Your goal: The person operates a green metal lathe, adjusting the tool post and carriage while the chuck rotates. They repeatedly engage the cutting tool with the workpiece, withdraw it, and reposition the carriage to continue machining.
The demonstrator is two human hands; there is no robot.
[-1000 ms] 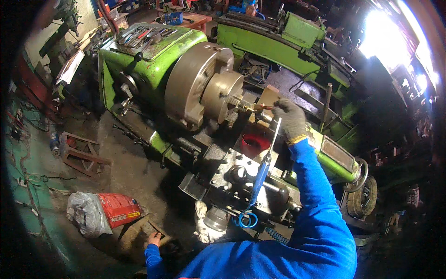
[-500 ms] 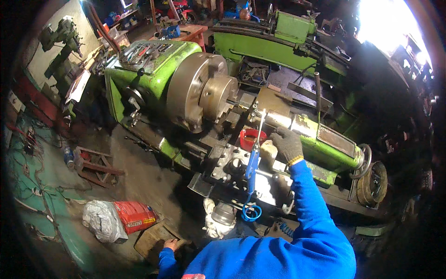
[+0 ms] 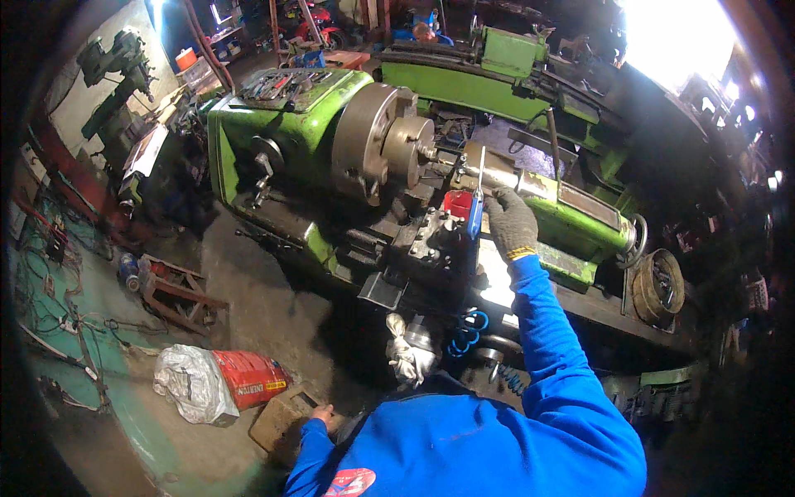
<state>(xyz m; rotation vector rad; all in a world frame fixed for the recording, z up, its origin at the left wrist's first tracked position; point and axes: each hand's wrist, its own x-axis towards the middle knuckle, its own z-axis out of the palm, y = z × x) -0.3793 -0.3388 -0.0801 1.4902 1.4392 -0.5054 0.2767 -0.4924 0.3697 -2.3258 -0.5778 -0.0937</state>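
Note:
My right hand (image 3: 512, 224), in a grey knit glove with a yellow cuff, is over the lathe carriage with its fingers curled. Whatever is in its grip is hidden. Close against its fingertips stands a blue air blow gun (image 3: 476, 215), its thin nozzle pointing up. Just left of the gun sits a red container (image 3: 456, 204). My bare left hand (image 3: 324, 416) is low at the left, beside a tan box-like piece (image 3: 277, 424); my sleeve and body hide most of its fingers. The green lathe's chuck (image 3: 360, 142) lies farther ahead.
A bolted tool post (image 3: 432, 236) is on the carriage, with a coiled blue hose (image 3: 469, 333) below. A cloth-wrapped handwheel (image 3: 414, 352) juts toward me. On the floor are a red-and-white sack (image 3: 248, 378) and a metal stand (image 3: 178, 296). Another green lathe (image 3: 464, 93) stands behind.
The whole view has shifted, so the lathe appears higher and its chuck farther right. My right hand stays near the blow gun and red container. My left hand remains low beside the tan piece.

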